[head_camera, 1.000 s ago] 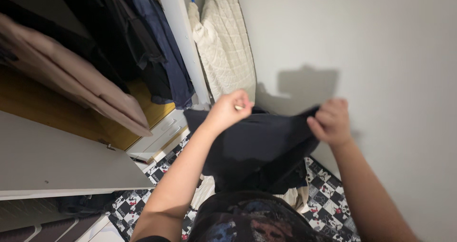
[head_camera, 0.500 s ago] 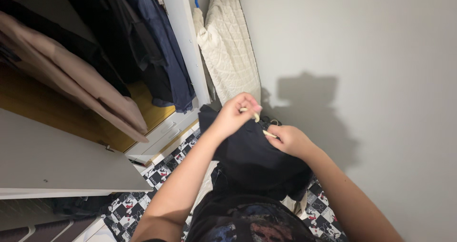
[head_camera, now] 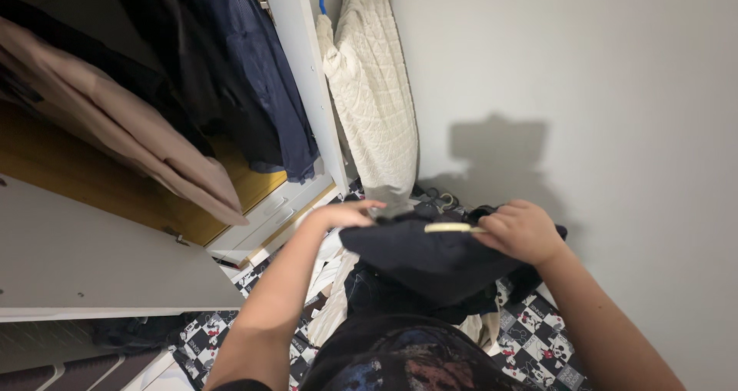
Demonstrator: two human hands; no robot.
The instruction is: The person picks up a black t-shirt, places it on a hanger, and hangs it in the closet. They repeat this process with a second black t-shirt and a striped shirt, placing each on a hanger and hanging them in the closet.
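- Dark navy fabric, that's what I've got: a folded dark garment bunched up in front of my chest, hanging in the air between both hands, above the pile of clothes on the checkered floor mat.
- My right hand is closed over the garment's right end, fingers curled down on top of it, with a pale flat strip (a label or band, can't tell which) poking out just left of my knuckles.
- My left hand is on the garment's left top edge, fingers stretched out flat along the fold. Whether it's really pinching the cloth or just resting on it, I can't tell from here.
- The garment's long axis runs left to right between my two hands, roughly level. The bulk sags below and a bit nearer my right hand, so that one has the firmer hold.
- Around me: the open wardrobe to my left with a navy shirt and a beige coat hanging, and a cream quilted piece hanging by the wall just past the wardrobe's edge.
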